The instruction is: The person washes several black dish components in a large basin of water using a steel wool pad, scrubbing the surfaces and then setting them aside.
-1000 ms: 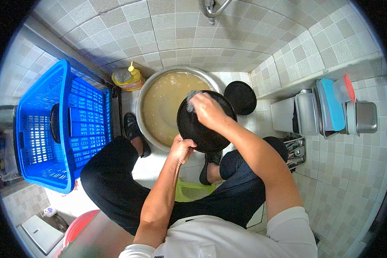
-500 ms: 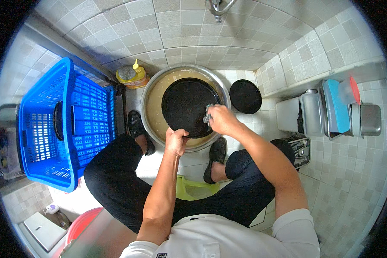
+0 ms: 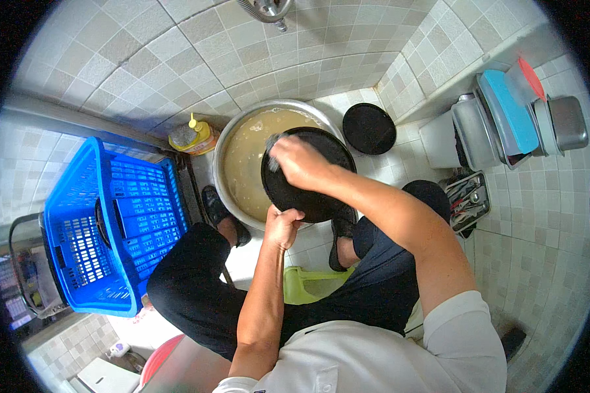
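Black pan [image 3: 308, 202] is held over the right edge of the basin [image 3: 219, 177], presumably for drips, left hand [image 3: 283, 227] fingers gripping its near rim, right hand [image 3: 300, 164] fingers seemingly closed on a blurred scourer [image 3: 273, 154].

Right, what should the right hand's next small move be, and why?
Probably sweep the grey scrubber rightward across the black pan: the right hand has it at the pan's left edge, the left hand grips the near side, and the pan sits partly over the basin.
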A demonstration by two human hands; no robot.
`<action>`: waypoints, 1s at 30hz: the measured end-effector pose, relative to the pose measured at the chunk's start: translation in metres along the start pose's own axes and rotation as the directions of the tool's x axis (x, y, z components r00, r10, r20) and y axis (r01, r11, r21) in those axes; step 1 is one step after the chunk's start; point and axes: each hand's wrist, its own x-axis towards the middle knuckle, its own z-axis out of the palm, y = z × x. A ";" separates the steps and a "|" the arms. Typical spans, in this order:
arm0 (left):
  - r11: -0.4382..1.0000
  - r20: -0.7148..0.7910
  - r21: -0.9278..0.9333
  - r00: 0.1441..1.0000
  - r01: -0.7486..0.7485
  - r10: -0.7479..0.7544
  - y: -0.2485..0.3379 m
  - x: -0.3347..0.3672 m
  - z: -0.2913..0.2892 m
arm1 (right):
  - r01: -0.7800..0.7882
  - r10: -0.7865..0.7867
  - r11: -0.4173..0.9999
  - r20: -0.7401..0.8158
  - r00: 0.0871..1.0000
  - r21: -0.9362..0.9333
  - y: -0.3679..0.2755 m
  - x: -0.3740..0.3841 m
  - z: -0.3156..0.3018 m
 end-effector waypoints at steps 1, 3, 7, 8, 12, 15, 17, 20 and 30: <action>0.999 0.020 0.028 1.000 0.015 -0.016 0.000 0.000 -0.004 | 0.020 -0.020 0.999 0.005 1.000 0.035 -0.010 -0.004 0.004; 1.000 0.004 -0.020 1.000 0.009 -0.009 -0.005 0.001 -0.007 | 0.073 -0.075 0.995 0.029 0.997 0.062 -0.015 -0.004 0.001; 1.000 -0.010 -0.005 1.000 -0.007 0.007 0.000 -0.003 0.007 | 0.009 -0.016 0.995 -0.064 0.998 -0.103 0.026 -0.007 -0.013; 0.999 -0.033 -0.025 0.999 -0.037 0.036 0.001 -0.002 0.008 | -0.044 0.038 0.992 -0.048 0.998 -0.121 0.034 -0.009 -0.019; 0.995 -0.098 -0.031 0.991 -0.098 0.095 0.004 0.010 -0.013 | -0.202 0.221 0.925 0.023 0.975 -0.322 0.037 -0.022 -0.029; 0.981 -0.120 -0.074 0.978 -0.181 0.172 0.006 0.018 -0.034 | -0.306 0.367 0.910 0.200 0.908 -0.281 0.014 -0.018 -0.033; 0.968 -0.111 -0.142 0.975 -0.206 0.191 0.013 0.017 -0.022 | -0.359 0.405 0.909 0.250 0.879 -0.211 0.015 -0.027 -0.028; 0.949 -0.172 -0.218 0.966 -0.229 0.194 0.020 0.019 -0.015 | -0.325 0.353 0.936 0.367 0.860 -0.138 0.006 -0.031 -0.017; 0.914 -0.092 -0.397 0.995 -0.082 0.049 0.011 0.026 -0.018 | -0.229 0.089 0.898 0.353 0.931 0.376 -0.041 -0.029 0.008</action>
